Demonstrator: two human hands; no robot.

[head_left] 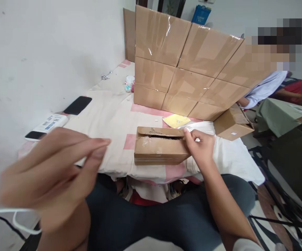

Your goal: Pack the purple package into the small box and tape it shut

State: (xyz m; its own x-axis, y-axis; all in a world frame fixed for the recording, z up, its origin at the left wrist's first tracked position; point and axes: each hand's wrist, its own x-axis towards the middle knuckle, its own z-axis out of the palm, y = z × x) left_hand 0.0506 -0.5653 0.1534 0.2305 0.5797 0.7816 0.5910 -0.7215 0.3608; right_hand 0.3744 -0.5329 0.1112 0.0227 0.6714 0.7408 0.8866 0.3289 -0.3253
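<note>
The left hand [59,170], large and blurred at lower left of the frame, has its thumb and fingertips pinched together; whether something thin lies between them, I cannot tell. The right hand [201,144], right of centre, grips the right end of a cardboard box [161,153], thumb on its top edge. The box rests in the middle of the frame, near the front edge of a cloth-covered surface [109,118].

Its top is unsealed: a dark, uneven gap runs between the flaps, so closing, if wanted, is not done. Tape shows on its near side. Dark marks by the gap could be print or torn board. Behind, at upper centre, the stacked cartons [192,69] look shut under clear tape.

A small white label [233,134] on the carton [222,122] at right is too small to read. Blue lettering on the white item [53,121] at left, and pale print on the blue container [201,14] at upper right, are also illegible.
</note>
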